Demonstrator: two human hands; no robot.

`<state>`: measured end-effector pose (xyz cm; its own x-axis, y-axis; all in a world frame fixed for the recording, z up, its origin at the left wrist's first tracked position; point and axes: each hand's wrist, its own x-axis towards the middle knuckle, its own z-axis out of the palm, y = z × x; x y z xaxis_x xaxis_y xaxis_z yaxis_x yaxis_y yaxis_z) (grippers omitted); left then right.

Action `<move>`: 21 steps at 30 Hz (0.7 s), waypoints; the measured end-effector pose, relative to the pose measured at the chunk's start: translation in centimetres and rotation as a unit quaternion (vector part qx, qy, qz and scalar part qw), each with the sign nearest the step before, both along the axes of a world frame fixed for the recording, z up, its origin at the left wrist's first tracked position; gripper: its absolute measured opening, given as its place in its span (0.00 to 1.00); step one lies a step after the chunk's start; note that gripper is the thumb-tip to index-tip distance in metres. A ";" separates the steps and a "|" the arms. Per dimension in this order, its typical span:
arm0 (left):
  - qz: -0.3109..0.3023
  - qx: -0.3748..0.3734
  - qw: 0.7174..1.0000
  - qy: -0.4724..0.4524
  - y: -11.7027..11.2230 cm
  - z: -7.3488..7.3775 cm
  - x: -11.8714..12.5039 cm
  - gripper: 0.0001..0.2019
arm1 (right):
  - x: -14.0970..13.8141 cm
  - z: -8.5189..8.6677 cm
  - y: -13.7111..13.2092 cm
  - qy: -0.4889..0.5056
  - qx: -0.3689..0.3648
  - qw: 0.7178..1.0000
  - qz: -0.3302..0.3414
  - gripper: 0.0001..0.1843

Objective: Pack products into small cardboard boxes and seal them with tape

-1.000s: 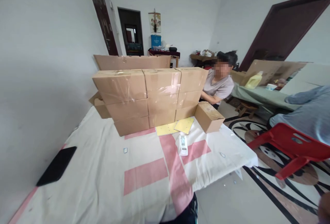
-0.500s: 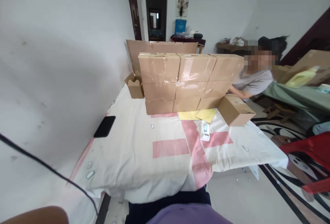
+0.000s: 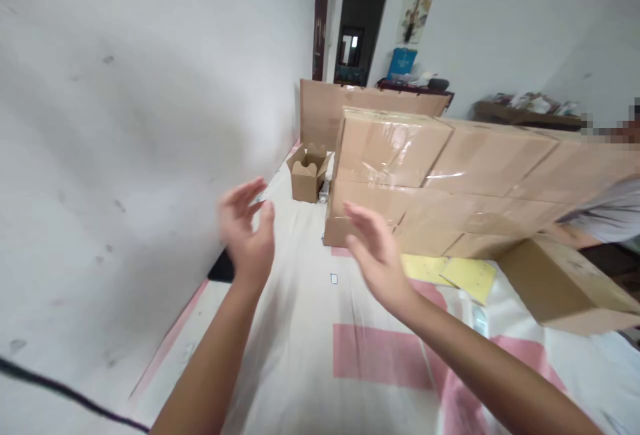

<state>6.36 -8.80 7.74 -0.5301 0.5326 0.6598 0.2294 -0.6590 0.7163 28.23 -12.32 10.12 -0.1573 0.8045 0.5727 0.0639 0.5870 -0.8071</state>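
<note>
Both of my hands reach forward over the cloth-covered table (image 3: 300, 381), slightly blurred. My left hand (image 3: 247, 231) is raised near the wall, thumb apart from the fingers, holding nothing. To its right my right hand (image 3: 375, 255) hovers in front of the stacked cardboard boxes (image 3: 385, 155), also with nothing in it and its thumb spread. Beyond them, in the gap between the hands, a small brown cardboard box (image 3: 306, 185) stands with its flaps up. A small pale object (image 3: 324, 192) lies beside that box, too unclear to name.
A black flat object (image 3: 221, 268) lies under my left hand by the wall. Yellow sheets (image 3: 467, 275), a white device (image 3: 479, 318) and another cardboard box (image 3: 565, 281) are at the right. Behind the stack, a person's sleeve (image 3: 613, 211) shows. A dark cable (image 3: 65, 391) crosses the lower left.
Both my hands have come into view and reach over the table. The view has moved closer and turned left, so the boxes appear larger and farther right.
</note>
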 end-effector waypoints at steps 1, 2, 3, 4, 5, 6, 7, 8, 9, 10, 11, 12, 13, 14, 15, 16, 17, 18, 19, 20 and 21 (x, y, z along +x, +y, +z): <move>-0.004 -0.052 0.998 -0.018 3.0 -1.5 -0.4 0.22 | -2.6 -1.5 2.8 0.000 -0.035 0.999 0.004 0.23; -0.011 -0.111 0.993 -0.043 6.3 -3.3 -0.7 0.20 | -5.4 -3.1 5.8 0.002 -0.082 0.997 -0.012 0.26; -0.011 -0.196 0.978 -0.066 9.7 -5.2 -1.0 0.21 | -8.1 -4.7 8.9 0.006 -0.134 0.990 -0.045 0.29; -0.013 -0.235 0.969 -0.068 13.0 -7.1 -1.3 0.24 | -10.6 -6.2 12.1 0.012 -0.199 0.974 -0.108 0.31; -0.019 -0.254 0.965 -0.062 16.3 -8.8 -1.6 0.28 | -12.7 -7.5 15.3 0.021 -0.222 0.964 -0.147 0.33; -0.027 -0.268 0.961 -0.056 19.4 -10.5 -1.8 0.31 | -14.4 -8.7 18.2 0.031 -0.240 0.952 -0.186 0.35; -0.035 -0.278 0.959 -0.051 22.3 -11.8 -2.0 0.34 | -15.6 -9.7 20.9 0.042 -0.250 0.941 -0.223 0.37; -0.045 -0.283 0.957 -0.046 24.9 -13.0 -2.2 0.35 | -16.2 -10.7 23.3 0.052 -0.255 0.932 -0.253 0.38; -0.055 -0.286 0.956 -0.041 27.1 -14.0 -2.2 0.35 | -16.5 -11.7 25.3 0.059 -0.262 0.921 -0.282 0.39; -0.065 -0.285 0.956 -0.037 29.0 -14.8 -2.3 0.33 | -16.6 -12.7 27.0 0.065 -0.268 0.910 -0.310 0.40; -0.073 -0.280 0.957 -0.032 30.6 -15.6 -2.3 0.31 | -16.5 -13.7 28.4 0.068 -0.273 0.900 -0.334 0.41; -0.080 -0.274 0.958 -0.026 31.9 -16.2 -2.2 0.29 | -16.3 -14.8 29.5 0.068 -0.275 0.891 -0.355 0.41; -0.084 -0.267 0.960 -0.019 32.8 -16.8 -2.2 0.26 | -16.2 -15.9 30.5 0.065 -0.275 0.884 -0.373 0.42; -0.087 -0.259 0.962 -0.012 33.5 -17.4 -2.2 0.25 | -16.2 -16.9 31.3 0.060 -0.272 0.878 -0.389 0.42; -0.089 -0.252 0.964 -0.004 34.0 -17.9 -2.3 0.23 | -16.2 -17.8 32.0 0.053 -0.267 0.873 -0.404 0.42; -0.091 -0.246 0.965 0.003 34.3 -18.3 -2.3 0.22 | -16.3 -18.6 32.6 0.045 -0.263 0.868 -0.419 0.42; -0.096 -0.240 0.966 0.010 34.5 -18.6 -2.5 0.22 | -16.4 -19.2 33.2 0.038 -0.260 0.862 -0.433 0.43; -0.103 -0.236 0.966 0.017 34.5 -18.8 -2.6 0.21 | -16.4 -19.6 33.8 0.032 -0.259 0.856 -0.446 0.43; -0.111 -0.232 0.966 0.022 34.5 -18.9 -2.8 0.21 | -16.4 -19.9 34.3 0.029 -0.263 0.849 -0.457 0.43; -0.116 -0.231 0.966 0.026 34.5 -18.9 -3.0 0.21 | -16.3 -20.0 34.7 0.028 -0.269 0.843 -0.465 0.42; -0.118 -0.231 0.965 0.028 34.3 -18.9 -3.2 0.21 | -16.2 -20.0 35.0 0.029 -0.278 0.838 -0.469 0.42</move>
